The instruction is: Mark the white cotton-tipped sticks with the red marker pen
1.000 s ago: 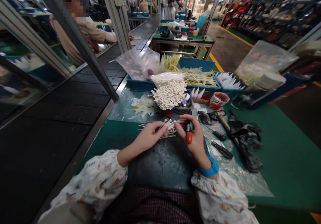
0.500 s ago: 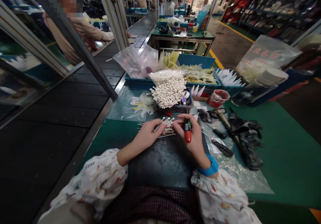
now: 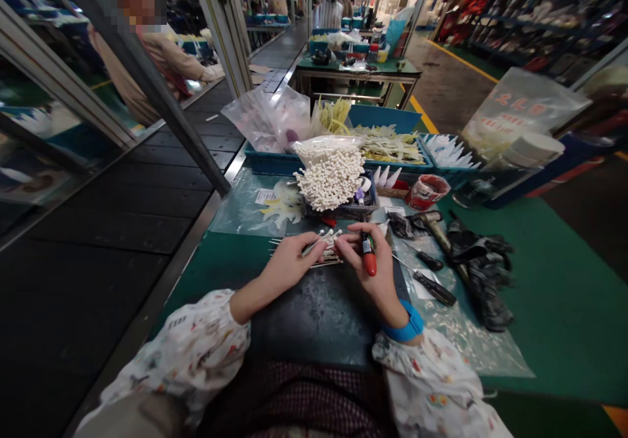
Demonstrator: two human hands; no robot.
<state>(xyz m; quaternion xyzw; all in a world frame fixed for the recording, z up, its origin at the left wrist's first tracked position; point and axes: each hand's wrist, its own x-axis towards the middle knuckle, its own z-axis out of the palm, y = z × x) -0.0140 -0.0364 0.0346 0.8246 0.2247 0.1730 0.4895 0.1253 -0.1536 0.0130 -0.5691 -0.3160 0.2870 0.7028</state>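
No word can be read with certainty. Large red characters, which look Chinese, stand on the translucent plastic bag (image 3: 527, 108) at the right end of the far edge of the green table (image 3: 564, 307); they are too unclear to make out. Towards the far left corner, a small white label (image 3: 265, 196) with lines of print shows on the flat plastic bag (image 3: 228, 212), or through it. The marker (image 3: 367, 255) in the right hand (image 3: 380, 284) and the red can (image 3: 420, 197) near the far edge carry pale markings, equally unreadable.
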